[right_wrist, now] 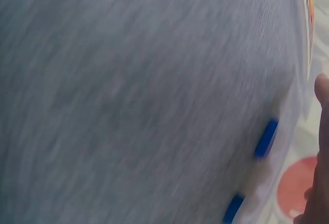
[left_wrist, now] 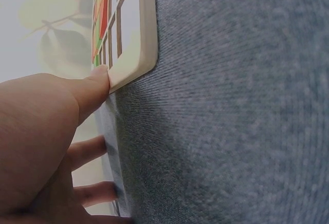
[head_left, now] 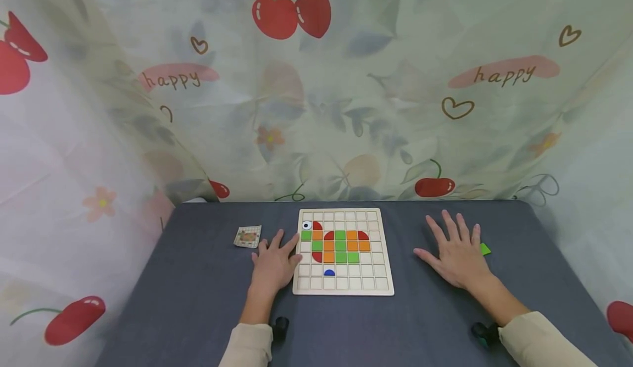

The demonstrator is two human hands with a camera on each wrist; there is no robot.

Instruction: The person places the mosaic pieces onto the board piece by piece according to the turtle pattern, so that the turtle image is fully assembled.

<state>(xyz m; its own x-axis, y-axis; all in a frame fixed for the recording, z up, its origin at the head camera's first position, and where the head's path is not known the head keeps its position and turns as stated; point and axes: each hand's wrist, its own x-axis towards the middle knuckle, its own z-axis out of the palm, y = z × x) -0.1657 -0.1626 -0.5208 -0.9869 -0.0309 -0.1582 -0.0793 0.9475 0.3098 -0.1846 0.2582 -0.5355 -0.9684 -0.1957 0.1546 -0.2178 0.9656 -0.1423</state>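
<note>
A white gridded puzzle board point(head_left: 368, 285) lies on the table, with green, orange and red tiles point(head_left: 340, 246) set in its middle rows. An eye tile point(head_left: 307, 225) is at its upper left, and a blue half-round tile point(head_left: 329, 272) sits lower down. My left hand point(head_left: 275, 266) is at the board's left edge, fingers spread, and its thumb point(left_wrist: 95, 88) touches the rim. Off to the right, my right hand point(head_left: 459, 257) is held with fingers spread and nothing gripped. Near it, two blue pieces point(right_wrist: 266, 138) show in the right wrist view. A green piece point(head_left: 486, 249) peeks out beside that hand.
A small picture card point(head_left: 248, 237) lies left of the board, just beyond the left hand. Dark grey cloth point(head_left: 198, 301) covers the table. Behind it hangs a printed curtain point(head_left: 326, 109) with cherries.
</note>
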